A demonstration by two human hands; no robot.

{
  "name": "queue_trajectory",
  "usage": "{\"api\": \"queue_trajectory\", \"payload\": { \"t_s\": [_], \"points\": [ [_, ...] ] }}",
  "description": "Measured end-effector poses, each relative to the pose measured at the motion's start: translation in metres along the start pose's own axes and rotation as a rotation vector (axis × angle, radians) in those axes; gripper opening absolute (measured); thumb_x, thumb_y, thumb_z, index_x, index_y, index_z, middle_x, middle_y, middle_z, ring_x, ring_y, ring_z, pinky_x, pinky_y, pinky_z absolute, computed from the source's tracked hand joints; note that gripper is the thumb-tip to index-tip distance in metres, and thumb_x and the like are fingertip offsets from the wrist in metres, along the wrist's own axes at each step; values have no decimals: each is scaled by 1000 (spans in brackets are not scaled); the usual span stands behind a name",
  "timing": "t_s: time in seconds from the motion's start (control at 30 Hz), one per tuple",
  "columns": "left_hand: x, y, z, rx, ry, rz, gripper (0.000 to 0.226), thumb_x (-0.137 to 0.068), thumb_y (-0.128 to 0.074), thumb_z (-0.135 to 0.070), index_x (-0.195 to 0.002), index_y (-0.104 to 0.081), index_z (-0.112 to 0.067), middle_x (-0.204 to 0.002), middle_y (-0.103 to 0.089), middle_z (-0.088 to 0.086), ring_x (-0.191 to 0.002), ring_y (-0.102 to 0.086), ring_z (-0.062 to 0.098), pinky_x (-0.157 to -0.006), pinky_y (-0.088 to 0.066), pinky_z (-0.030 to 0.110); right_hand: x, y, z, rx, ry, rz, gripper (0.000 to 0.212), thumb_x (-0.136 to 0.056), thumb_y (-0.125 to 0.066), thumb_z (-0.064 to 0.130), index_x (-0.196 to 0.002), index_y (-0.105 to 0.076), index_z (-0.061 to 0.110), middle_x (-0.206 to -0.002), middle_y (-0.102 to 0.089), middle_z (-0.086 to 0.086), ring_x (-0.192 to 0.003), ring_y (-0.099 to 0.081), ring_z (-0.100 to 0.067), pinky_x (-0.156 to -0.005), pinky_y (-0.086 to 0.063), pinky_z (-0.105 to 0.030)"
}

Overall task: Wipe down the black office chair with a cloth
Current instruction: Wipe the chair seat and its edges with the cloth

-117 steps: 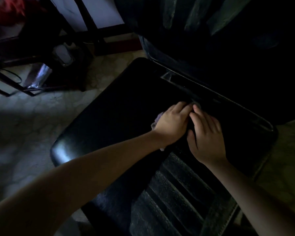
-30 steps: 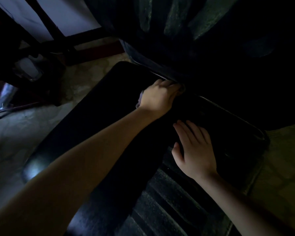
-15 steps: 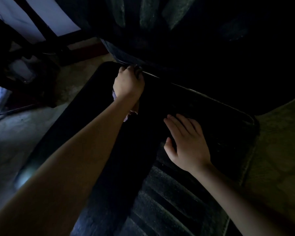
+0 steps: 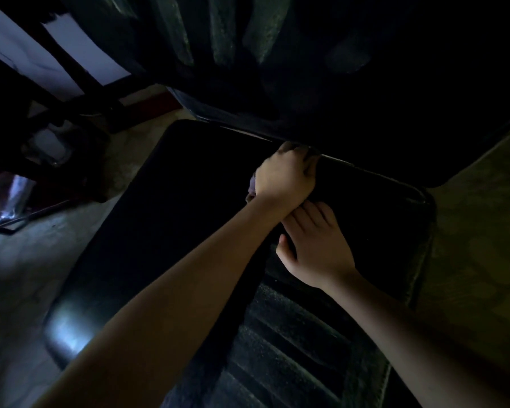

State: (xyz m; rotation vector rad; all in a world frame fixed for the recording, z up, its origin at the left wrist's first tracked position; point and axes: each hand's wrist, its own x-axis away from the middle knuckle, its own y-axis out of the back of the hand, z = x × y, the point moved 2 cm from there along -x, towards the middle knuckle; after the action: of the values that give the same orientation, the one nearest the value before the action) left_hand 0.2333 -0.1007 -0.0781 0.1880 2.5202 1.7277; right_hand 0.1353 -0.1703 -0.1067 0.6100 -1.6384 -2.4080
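Dim light, low detail. Nearest: ribbed black padded panel (image 4: 295,351), grey dust on the ridges. Just beyond it, right hand (image 4: 317,248) lies flat, palm down on the black office chair (image 4: 159,231). Its fingers are straight and close together, thumb out to the side, fingertips hidden under the left wrist. Left forearm crosses over them diagonally.

Left hand (image 4: 286,176) is further out, fingers curled into a fist round a pale lilac cloth (image 4: 251,185). Only a small bunch of cloth shows at the wrist side of the hand; the rest is hidden under the palm. Knuckles sit right at the thin bright seam edge (image 4: 365,169) where the glossy flat seat meets the dark upright mass behind it.

Chair fills centre frame, with a glare spot on the seat's lower left corner. Left of the chair: pale stone floor (image 4: 15,275). Right: olive patterned surface (image 4: 483,245), can't tell if rug or floor. Far upper left: dark furniture frame (image 4: 71,69) against a pale wall (image 4: 27,45). Shiny object (image 4: 12,195) under the frame, can't identify.
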Motion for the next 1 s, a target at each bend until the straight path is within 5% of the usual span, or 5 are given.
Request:
{"api": "queue_trajectory", "payload": {
  "t_s": [0.2, 0.43, 0.57, 0.67, 1.0],
  "points": [
    [-5, 12, 21, -86, -100, -22, 31, -96, -44, -40, -117, -61, -25, -120, -55, 4, -100, -59, 28, -68, -42, 31, 0, 6, -1, -74, 18, -3, 38, -81, -45, 18, -109, -66, 4, -106, -67, -10, -101, -60, -28, -96, -36, -36],
    [-1, 20, 47, -102, 206, -115, 36, -96, -44, -36, -124, -56, -17, -119, -51, 16, -103, -53, 37, -74, -44, 39, 21, 37, -15, -97, -299, -43, 41, -83, -38, 28, -107, -67, 12, -112, -66, -4, -117, -53, -29, -100, -23, -39],
    [-4, 14, 23, -41, 274, -94, 35, -97, -41, -34, -118, -60, -13, -119, -55, 16, -103, -55, 36, -76, -41, 35, 38, 55, -32, -24, -560, 186, 61, -90, -33, 49, -144, -33, 19, -153, -26, -7, -143, -11, -32, -111, -2, -43],
    [-1, 10, 3, -16, 232, -53, 31, -96, -43, -29, -115, -62, -15, -118, -56, 16, -101, -56, 36, -72, -38, 32, 40, 58, -47, -53, -600, 359, 74, -91, -37, 62, -150, -6, 29, -159, 6, 0, -144, 7, -30, -115, 0, -45],
    [15, -19, -75, -2, -40, 128, 30, -96, -45, -31, -109, -63, -12, -114, -56, 11, -99, -58, 34, -68, -38, 33, 46, 59, -51, -138, -604, 424, 84, -83, -52, 63, -150, -8, 36, -159, 6, 4, -145, 7, -26, -116, -8, -38]
  ]
}}
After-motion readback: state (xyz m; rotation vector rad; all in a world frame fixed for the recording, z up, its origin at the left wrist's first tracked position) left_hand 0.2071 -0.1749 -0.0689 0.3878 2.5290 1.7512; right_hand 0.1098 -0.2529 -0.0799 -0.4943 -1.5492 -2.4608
